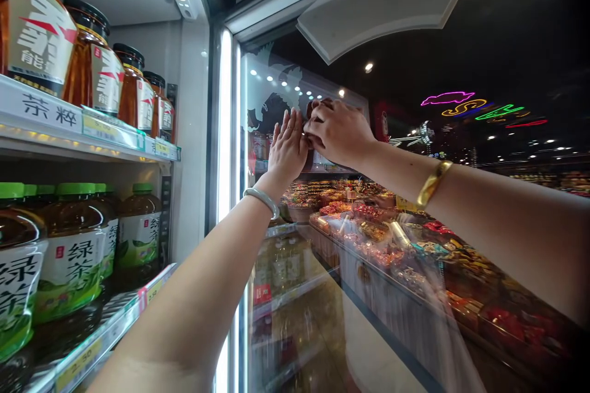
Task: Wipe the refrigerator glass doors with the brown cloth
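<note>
My left hand (289, 148) lies against the glass door (295, 295) of a drinks fridge, fingers stretched out and pointing up; a pale bangle (262, 201) circles its wrist. Right beside it, my right hand (338, 130) meets the glass with bent fingers, their tips close to the left fingers. Whether anything is pinched there is hidden by the hand. A gold bracelet (433, 184) is on the right wrist. Pale leaf-like decals (271, 83) show on the glass just up and left of both hands.
On the left, fridge shelves hold amber bottles (99, 67) above green-capped tea bottles (76, 245). A bright light strip (224, 135) runs down the door's edge. A white panel (382, 9) spans the door's top. Beyond the glass stand bins of wrapped goods (369, 239).
</note>
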A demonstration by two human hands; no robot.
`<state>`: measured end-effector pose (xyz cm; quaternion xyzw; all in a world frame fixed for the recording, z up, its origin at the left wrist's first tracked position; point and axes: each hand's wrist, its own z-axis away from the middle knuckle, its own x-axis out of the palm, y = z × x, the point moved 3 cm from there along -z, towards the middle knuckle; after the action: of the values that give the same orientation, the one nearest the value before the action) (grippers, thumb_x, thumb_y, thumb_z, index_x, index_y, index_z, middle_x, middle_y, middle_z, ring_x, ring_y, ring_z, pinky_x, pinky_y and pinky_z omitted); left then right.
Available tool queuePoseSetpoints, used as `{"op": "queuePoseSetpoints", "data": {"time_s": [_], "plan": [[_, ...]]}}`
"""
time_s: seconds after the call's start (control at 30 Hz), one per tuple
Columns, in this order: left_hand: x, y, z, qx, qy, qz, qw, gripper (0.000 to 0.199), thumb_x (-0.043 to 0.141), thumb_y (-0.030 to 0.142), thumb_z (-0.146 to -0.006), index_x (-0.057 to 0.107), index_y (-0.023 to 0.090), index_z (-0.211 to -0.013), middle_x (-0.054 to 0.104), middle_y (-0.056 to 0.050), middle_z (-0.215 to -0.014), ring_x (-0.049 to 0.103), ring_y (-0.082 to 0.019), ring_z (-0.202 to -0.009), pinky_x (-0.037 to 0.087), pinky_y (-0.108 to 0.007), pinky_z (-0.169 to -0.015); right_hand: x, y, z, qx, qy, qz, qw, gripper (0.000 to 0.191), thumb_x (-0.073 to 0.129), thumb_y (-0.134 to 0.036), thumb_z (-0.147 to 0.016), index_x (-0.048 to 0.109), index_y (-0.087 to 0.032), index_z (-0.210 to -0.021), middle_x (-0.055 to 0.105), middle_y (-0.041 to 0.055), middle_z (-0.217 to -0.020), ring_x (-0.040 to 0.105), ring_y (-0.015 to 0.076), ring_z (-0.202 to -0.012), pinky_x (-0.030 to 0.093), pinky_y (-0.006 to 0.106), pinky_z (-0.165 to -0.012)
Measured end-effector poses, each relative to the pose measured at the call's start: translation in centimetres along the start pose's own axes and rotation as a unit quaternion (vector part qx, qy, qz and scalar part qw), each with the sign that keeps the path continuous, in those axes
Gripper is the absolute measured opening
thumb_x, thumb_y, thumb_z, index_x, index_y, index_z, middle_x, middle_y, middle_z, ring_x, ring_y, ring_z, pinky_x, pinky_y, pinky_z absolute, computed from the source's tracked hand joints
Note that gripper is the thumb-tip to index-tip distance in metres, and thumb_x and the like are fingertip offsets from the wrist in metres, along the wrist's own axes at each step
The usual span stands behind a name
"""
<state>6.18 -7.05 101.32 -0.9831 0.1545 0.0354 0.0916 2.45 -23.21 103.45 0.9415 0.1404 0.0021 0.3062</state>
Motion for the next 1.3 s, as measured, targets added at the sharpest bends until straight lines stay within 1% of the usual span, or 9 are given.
{"op": "queuePoseSetpoints", "data": {"time_s": [0.13,0.23,0.37,0.5,0.63,0.83,1.0,1.1,1.3], "plan": [[-0.3,-1.0,0.6,0.002,-0.007,0.009,1.0,0.066,0.03,0.024,-0.102,0.024,0.023,-0.167,0.024,-0.003,-0.175,0.017,-0.02,-0.164,0.012,-0.046,-0.136,-0.1,0.7,1.7,-0.062,-0.033,-0.009,0.998,0.045,0.037,-0.045,-0.105,0.069,-0.031,-0.134,0.062,0.0075,-0.142,0.05,0.0339,-0.123,0.044,0.05,-0.096],[-0.5,-1.3,0.8,0.003,-0.013,0.012,1.0,0.067,0.03,0.023,-0.101,0.023,0.022,-0.167,0.022,-0.002,-0.176,0.016,-0.019,-0.164,0.011,-0.044,-0.137,0.1,1.4,0.3,-0.024,0.017,-0.018,0.999,0.047,0.036,-0.044,-0.105,0.069,-0.028,-0.134,0.064,0.0088,-0.136,0.049,0.0351,-0.126,0.045,0.052,-0.098],[-0.4,-1.3,0.9,-0.021,-0.018,0.02,0.999,0.065,0.03,0.025,-0.101,0.026,0.021,-0.167,0.022,-0.002,-0.176,0.014,-0.02,-0.164,0.011,-0.045,-0.137,1.0,-1.0,-1.8,0.028,0.048,-0.022,0.998,0.048,0.035,-0.037,-0.105,0.066,-0.022,-0.138,0.062,0.0127,-0.137,0.05,0.037,-0.123,0.046,0.056,-0.098],[-0.5,-1.6,2.0,-0.026,-0.019,0.033,0.999,0.063,0.029,0.028,-0.103,0.026,0.023,-0.166,0.021,-0.001,-0.176,0.012,-0.017,-0.164,0.009,-0.043,-0.137,1.1,-3.4,-0.2,-0.022,0.017,-0.009,1.0,0.047,0.031,-0.035,-0.106,0.07,-0.023,-0.131,0.062,0.0109,-0.139,0.052,0.0347,-0.12,0.044,0.053,-0.102],[-0.8,-2.3,3.2,-0.017,-0.021,0.018,0.999,0.064,0.027,0.025,-0.103,0.025,0.019,-0.167,0.022,-0.003,-0.176,0.012,-0.018,-0.164,0.01,-0.043,-0.136,0.9,-2.6,1.2,-0.073,-0.02,-0.007,0.997,0.046,0.034,-0.041,-0.106,0.068,-0.025,-0.131,0.062,0.0094,-0.139,0.052,0.0342,-0.121,0.045,0.052,-0.102],[-0.7,-3.3,4.3,-0.029,-0.018,0.021,0.999,0.063,0.027,0.026,-0.103,0.026,0.021,-0.166,0.021,-0.003,-0.176,0.011,-0.017,-0.164,0.01,-0.043,-0.136,1.5,-3.6,-1.5,0.009,0.039,-0.037,0.998,0.047,0.036,-0.033,-0.105,0.062,-0.026,-0.144,0.063,0.0116,-0.139,0.053,0.0358,-0.125,0.043,0.059,-0.109],[-0.6,-3.9,6.3,-0.044,-0.03,0.034,0.998,0.062,0.025,0.029,-0.105,0.024,0.019,-0.167,0.02,-0.005,-0.176,0.008,-0.017,-0.164,0.009,-0.044,-0.136,1.2,-6.4,1.1,-0.076,-0.016,-0.041,0.996,0.037,0.044,-0.029,-0.104,0.073,-0.024,-0.127,0.066,0.0098,-0.135,0.056,0.0314,-0.124,0.039,0.053,-0.115],[-0.7,-4.0,7.7,-0.048,-0.032,0.038,0.998,0.063,0.025,0.031,-0.105,0.021,0.019,-0.167,0.018,-0.005,-0.177,0.006,-0.016,-0.164,0.007,-0.044,-0.136,0.5,-4.9,3.1,-0.102,-0.036,-0.053,0.993,0.037,0.048,-0.032,-0.103,0.07,-0.027,-0.131,0.064,0.0108,-0.138,0.054,0.0348,-0.127,0.043,0.055,-0.107],[-0.6,-3.4,9.5,-0.06,-0.035,0.033,0.997,0.064,0.023,0.032,-0.106,0.017,0.023,-0.169,0.017,-0.004,-0.177,0.002,-0.016,-0.164,0.004,-0.044,-0.135,0.2,-1.1,1.5,0.013,0.008,-0.053,0.998,0.041,0.04,-0.033,-0.105,0.07,-0.027,-0.132,0.061,0.0117,-0.14,0.049,0.0396,-0.129,0.044,0.06,-0.105]]}}
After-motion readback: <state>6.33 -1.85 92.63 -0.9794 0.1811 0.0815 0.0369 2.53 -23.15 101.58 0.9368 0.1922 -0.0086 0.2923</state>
